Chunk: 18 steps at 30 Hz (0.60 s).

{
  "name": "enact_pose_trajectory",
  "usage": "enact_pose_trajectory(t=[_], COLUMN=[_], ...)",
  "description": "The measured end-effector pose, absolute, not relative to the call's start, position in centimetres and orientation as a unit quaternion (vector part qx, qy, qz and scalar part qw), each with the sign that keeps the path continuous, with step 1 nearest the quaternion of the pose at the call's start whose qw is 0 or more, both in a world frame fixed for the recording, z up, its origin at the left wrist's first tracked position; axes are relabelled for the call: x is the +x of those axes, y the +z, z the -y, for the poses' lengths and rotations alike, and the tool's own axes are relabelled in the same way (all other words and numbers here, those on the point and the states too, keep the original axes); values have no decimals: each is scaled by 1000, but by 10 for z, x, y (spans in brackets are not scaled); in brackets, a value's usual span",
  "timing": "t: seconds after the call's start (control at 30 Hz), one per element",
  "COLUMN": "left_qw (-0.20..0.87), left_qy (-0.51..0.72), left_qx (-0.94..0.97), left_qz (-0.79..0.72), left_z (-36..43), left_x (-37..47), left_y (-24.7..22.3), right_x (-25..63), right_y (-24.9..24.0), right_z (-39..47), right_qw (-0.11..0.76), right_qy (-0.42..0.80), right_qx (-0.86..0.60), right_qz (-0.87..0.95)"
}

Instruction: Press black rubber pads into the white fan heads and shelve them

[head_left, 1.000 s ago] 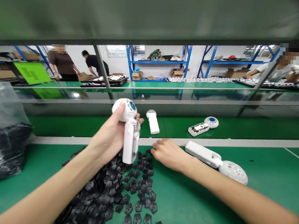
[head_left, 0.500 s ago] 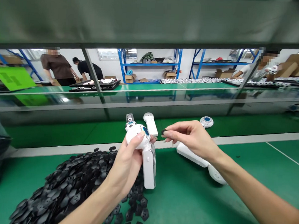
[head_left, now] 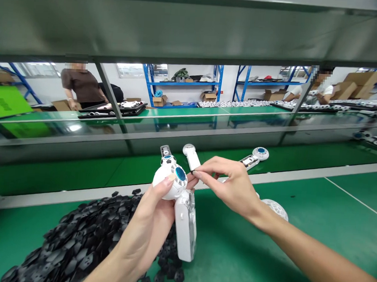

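Observation:
My left hand is closed round the round head of a white handheld fan, whose handle hangs down. A blue disc shows in the middle of the head, with slots around it. My right hand pinches a small black piece close to the fan head, by the fingertips of my left hand. Whether the piece touches the fan I cannot tell. Under my left forearm lies a heap of black five-sided pieces. Another white fan rests on the green table, partly behind my right wrist.
Beyond a pale rail, more white fans lie on a green surface. Metal posts and an overhead panel frame the view. Across the way are two people, trays of parts and blue shelves.
My right hand has moved left, bringing the black piece up to the fan. The fan has turned so its blue disc faces me more. The view has shifted slightly.

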<state>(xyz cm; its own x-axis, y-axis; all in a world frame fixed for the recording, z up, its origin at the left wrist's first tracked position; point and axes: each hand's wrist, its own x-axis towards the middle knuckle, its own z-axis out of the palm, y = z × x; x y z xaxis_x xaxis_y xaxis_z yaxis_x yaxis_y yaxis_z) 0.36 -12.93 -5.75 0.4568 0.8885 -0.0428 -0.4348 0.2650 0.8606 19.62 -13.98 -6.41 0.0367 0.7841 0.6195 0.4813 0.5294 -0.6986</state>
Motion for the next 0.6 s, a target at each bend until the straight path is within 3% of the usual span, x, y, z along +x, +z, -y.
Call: enact_pose_trajectory(t=[0.27, 0.6], left_qw=[722, 718], left_qy=[449, 443], left_qx=[419, 449], left_qz=[-317, -294], left_z=[133, 133], left_x=[1, -2], left_y=[-58, -63], right_x=[199, 205], right_y=[-61, -48], right_z=[142, 142], right_qw=[524, 528], right_qy=[107, 205], right_qx=[-486, -473], right_qz=[692, 675])
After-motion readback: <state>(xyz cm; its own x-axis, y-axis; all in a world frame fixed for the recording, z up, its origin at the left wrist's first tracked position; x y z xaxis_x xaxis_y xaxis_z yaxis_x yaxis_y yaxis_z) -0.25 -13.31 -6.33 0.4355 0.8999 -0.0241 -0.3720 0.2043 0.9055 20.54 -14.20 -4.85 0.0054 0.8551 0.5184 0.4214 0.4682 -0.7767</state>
